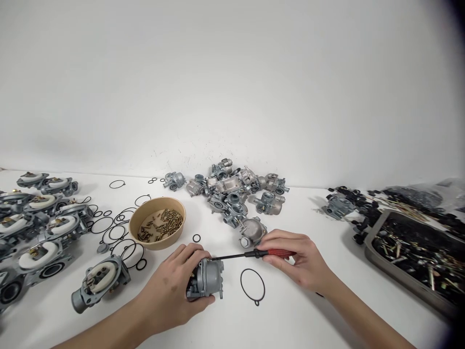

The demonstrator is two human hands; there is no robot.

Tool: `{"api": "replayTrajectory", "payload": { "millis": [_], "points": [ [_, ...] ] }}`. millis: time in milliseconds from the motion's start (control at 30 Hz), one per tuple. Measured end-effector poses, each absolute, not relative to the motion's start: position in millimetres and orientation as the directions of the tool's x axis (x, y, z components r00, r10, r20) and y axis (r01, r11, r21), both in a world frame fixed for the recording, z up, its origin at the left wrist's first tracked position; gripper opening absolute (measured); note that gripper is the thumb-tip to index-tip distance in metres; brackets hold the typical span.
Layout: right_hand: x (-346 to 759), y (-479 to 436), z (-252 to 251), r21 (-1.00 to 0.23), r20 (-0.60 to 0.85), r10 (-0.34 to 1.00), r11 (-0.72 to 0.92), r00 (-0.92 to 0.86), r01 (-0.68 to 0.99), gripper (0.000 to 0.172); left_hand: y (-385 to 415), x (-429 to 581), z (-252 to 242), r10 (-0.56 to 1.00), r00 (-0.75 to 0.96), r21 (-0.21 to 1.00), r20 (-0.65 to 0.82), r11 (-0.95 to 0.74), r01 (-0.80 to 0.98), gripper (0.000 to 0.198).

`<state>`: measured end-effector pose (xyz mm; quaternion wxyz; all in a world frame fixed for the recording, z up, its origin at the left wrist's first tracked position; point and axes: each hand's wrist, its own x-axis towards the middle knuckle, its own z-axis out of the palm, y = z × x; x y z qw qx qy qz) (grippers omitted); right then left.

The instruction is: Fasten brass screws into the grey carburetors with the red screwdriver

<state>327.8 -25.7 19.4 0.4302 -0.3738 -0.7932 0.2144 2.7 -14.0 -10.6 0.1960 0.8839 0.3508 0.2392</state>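
Note:
My left hand (178, 286) is closed around a grey metal carburetor (210, 278), holding it on its side just above or on the white table. In my right hand (300, 259) is a screwdriver (279, 252) with a red and black handle, gripped between thumb and fingers. Its dark shaft points left, and the tip meets the upper edge of the carburetor; the screw there is too small to make out. A black rubber gasket ring (253, 285) with a small tab lies on the table between my hands. A small O-ring (196, 238) sits behind the carburetor.
A tan bowl (135, 228) holds many small brass screws. Opened carburetors (100, 281) with white floats crowd the left, beside loose gaskets (102, 224). Assembled carburetors (228, 186) are heaped at the back. On the right, a metal tray (403, 281) of mixed parts stands near black pieces (345, 194).

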Motion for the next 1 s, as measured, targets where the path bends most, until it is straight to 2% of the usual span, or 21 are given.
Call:
{"api": "replayTrajectory", "payload": {
  "millis": [1000],
  "points": [
    [329.3, -23.2, 16.6, -0.631, 0.552, 0.754, 0.657, -0.355, 0.413, 0.021, -13.4, 1.3, -12.3, 0.71, 0.644, 0.505, 0.285, -0.683, 0.529, 0.063]
  ]
}}
